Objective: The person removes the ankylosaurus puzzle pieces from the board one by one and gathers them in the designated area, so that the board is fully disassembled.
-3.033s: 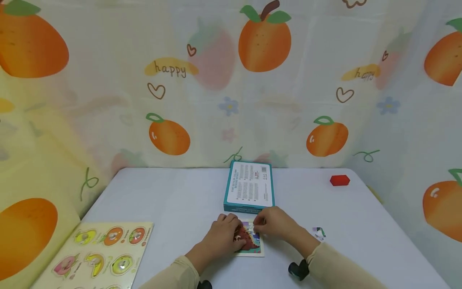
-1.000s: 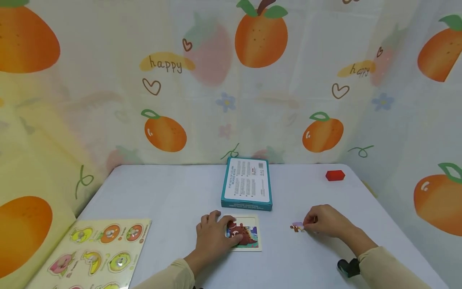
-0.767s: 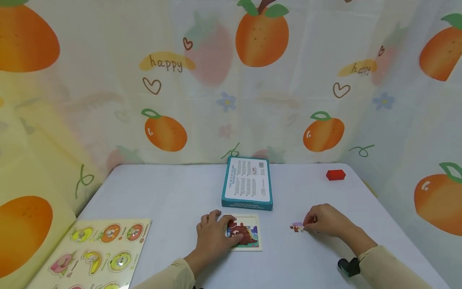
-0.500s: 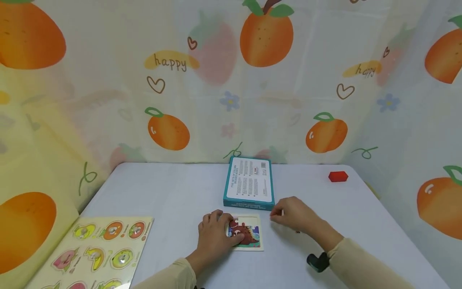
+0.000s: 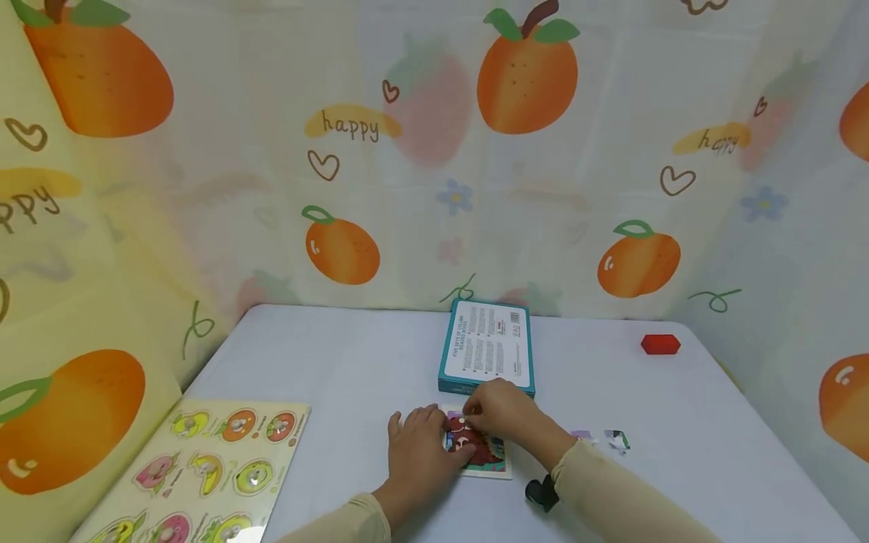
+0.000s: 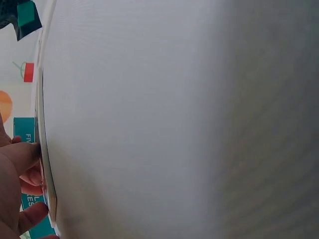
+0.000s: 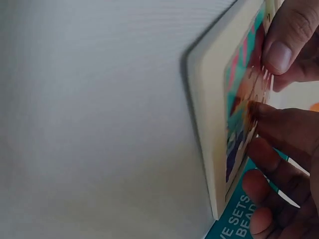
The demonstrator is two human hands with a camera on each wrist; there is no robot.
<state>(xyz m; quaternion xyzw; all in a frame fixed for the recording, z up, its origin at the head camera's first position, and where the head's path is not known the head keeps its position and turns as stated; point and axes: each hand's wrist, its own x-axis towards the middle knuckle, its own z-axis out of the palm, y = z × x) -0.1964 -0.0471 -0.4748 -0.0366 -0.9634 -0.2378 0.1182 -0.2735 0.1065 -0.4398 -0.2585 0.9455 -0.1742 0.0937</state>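
Note:
A small square puzzle board (image 5: 489,473) with a reddish-brown dinosaur picture lies flat on the table. On its left side rests my left hand (image 5: 422,456), thumb over the picture and the other fingers spread by the left edge. At the upper part of the picture, the thumb and index finger of my right hand (image 5: 509,413) come together at a small puzzle piece, mostly hidden by the fingers. The right wrist view shows the board's pale rim (image 7: 207,99), the left thumb (image 7: 281,52) and the right fingertips (image 7: 264,117) touching the picture.
A teal box (image 5: 489,347) lies just behind the board. Loose puzzle pieces (image 5: 616,440) are right of the right forearm. A red block (image 5: 660,345) sits at the back right. A fruit picture board (image 5: 231,445) lies at the left. Patterned cloth hangs behind the table.
The right hand has moved left from the loose pieces on the right to the puzzle board. The left hand stays by the board. The head view has turned slightly left.

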